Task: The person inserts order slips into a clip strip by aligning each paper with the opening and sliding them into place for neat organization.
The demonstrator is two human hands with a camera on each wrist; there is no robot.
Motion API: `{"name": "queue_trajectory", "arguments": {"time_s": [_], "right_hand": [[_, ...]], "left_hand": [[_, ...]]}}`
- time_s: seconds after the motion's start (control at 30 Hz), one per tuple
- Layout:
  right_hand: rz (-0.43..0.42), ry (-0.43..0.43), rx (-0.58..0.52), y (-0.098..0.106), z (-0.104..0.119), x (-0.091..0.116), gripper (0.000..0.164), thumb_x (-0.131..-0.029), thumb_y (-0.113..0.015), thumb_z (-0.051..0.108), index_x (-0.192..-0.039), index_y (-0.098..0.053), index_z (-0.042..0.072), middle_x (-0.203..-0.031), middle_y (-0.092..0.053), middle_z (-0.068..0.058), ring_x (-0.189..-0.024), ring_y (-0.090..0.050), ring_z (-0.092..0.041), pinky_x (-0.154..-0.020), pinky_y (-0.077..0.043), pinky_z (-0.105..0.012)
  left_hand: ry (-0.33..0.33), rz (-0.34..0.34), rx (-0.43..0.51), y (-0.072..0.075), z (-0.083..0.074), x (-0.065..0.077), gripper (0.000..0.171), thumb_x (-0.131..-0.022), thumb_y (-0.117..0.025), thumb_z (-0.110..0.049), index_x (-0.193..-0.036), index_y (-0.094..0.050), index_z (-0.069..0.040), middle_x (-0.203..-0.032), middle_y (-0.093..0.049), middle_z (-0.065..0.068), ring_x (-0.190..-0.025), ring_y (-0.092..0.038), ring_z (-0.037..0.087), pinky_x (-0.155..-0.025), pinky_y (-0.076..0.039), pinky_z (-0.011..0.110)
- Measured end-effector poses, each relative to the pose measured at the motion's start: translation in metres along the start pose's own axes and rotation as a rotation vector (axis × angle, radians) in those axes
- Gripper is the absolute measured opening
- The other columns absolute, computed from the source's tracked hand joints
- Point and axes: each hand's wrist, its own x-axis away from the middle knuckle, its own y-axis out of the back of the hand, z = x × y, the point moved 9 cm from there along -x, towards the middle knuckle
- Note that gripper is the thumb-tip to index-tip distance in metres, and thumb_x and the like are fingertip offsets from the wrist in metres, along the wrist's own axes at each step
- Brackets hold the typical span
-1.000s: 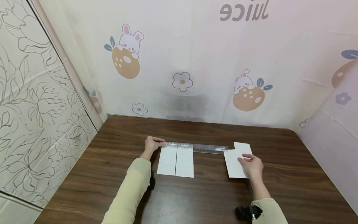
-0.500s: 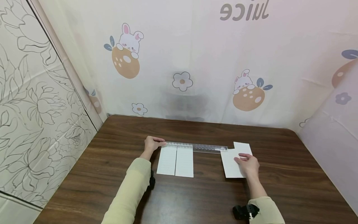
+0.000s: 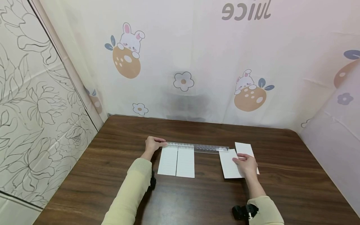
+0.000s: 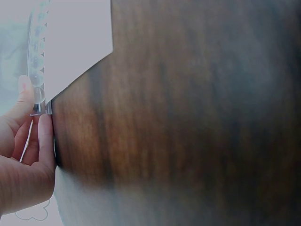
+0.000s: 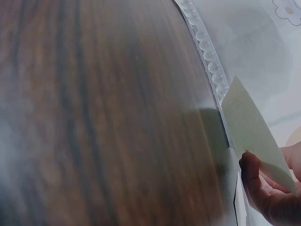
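Note:
My left hand (image 3: 153,144) pinches the left end of a long clear plastic strip (image 3: 211,149) with a row of rounded bumps. Two lined white sheets (image 3: 167,162) lie side by side, their upper edges overlapped by the strip. In the left wrist view, thumb and fingers meet at the strip's end (image 4: 38,89). With thumb and fingers, my right hand (image 3: 247,164) holds another white sheet (image 3: 228,165) by its right side. That sheet's upper left corner overlaps the strip's right end. The right wrist view shows the held sheet (image 5: 251,132) tilted up above the table.
Behind the right hand, a further white sheet (image 3: 244,148) lies on the brown wooden table (image 3: 208,200), partly covered. A printed curtain (image 3: 182,47) hangs along the table's far edge, and a flower-patterned panel (image 3: 42,109) stands at the left.
My right hand has moved left with its sheet, bringing the corner over the strip's end. More of the sheet behind it shows. The left hand has stayed in place.

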Motion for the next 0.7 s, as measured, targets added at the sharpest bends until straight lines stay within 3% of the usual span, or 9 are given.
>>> {"name": "queue_trajectory", "arguments": {"time_s": [0.5, 0.7], "right_hand": [[0.044, -0.012, -0.027, -0.010, 0.003, 0.001, 0.033, -0.078, -0.065, 0.011, -0.104, -0.059, -0.009, -0.088, -0.061, -0.024, -0.067, -0.058, -0.020, -0.053, -0.042, -0.024], [0.082, -0.021, -0.034, -0.015, 0.005, 0.004, 0.034, -0.080, -0.064, 0.012, -0.106, -0.057, -0.009, -0.090, -0.060, -0.025, -0.072, -0.059, -0.024, -0.055, -0.044, -0.025]], "left_hand": [[0.013, 0.002, 0.008, 0.000, 0.001, -0.001, 0.013, -0.066, -0.078, -0.015, -0.075, -0.073, -0.006, -0.079, -0.068, 0.007, -0.094, -0.057, 0.025, -0.089, -0.040, 0.040], [0.013, 0.003, 0.002, 0.000, 0.001, -0.001, 0.013, -0.066, -0.078, -0.015, -0.075, -0.073, -0.007, -0.078, -0.068, 0.007, -0.095, -0.056, 0.026, -0.089, -0.039, 0.041]]}}
